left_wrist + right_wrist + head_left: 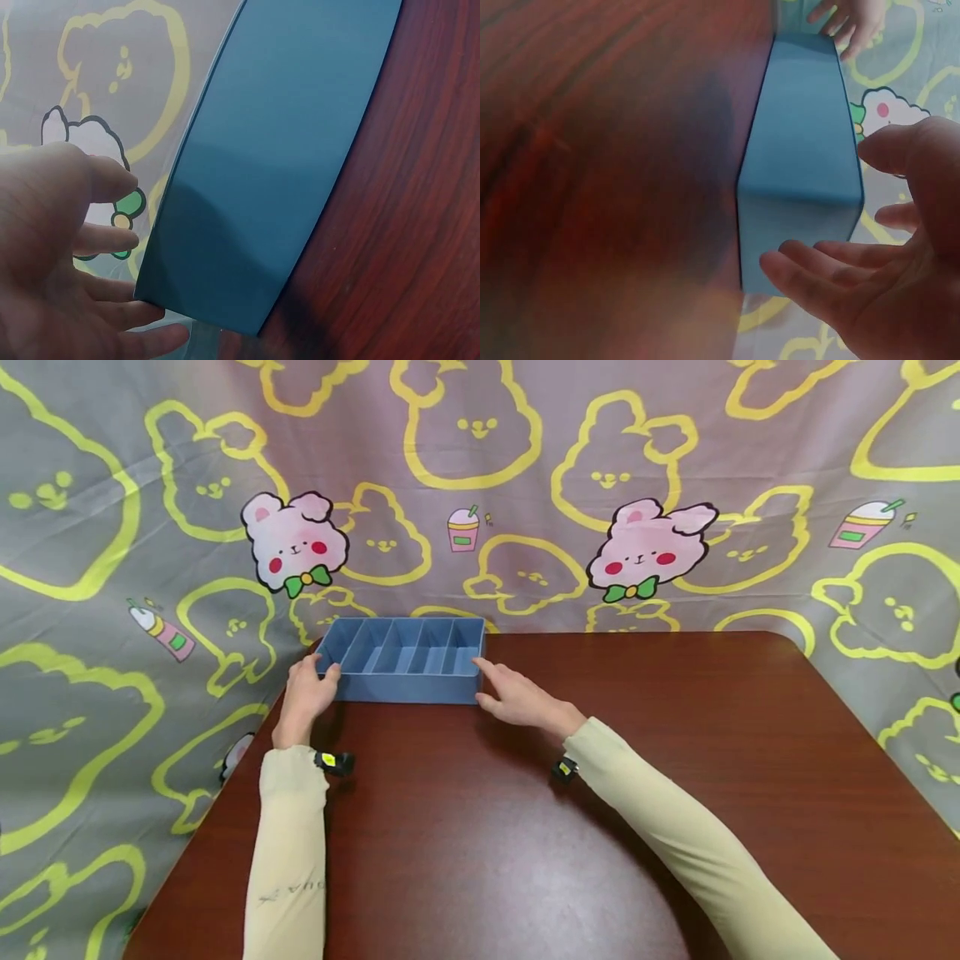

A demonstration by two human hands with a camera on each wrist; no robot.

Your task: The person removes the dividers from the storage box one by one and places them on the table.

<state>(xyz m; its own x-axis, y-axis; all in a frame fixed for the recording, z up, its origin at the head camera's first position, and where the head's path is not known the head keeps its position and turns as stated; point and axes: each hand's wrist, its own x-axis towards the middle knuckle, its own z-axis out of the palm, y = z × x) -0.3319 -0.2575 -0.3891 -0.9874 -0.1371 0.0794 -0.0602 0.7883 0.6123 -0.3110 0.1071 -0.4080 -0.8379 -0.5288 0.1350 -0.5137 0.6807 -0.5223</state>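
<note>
A blue tray with several compartments (405,687) sits at the far left of the table, close to the patterned curtain. My left hand (307,696) is at its left end; in the left wrist view its spread fingers (120,309) lie by the tray's corner, and I cannot tell whether they press on it. At the opposite end is my right hand (517,695), thumb and fingers apart. Seen from the right wrist, those fingers (810,281) pass in front of the tray's end wall (780,225). No contents show in the compartments.
The brown wooden table (465,827) spreads toward me and to the right. Behind and to the left hangs a grey curtain (525,410) with yellow outlines and pink cartoon animals. A small black device is worn on each wrist.
</note>
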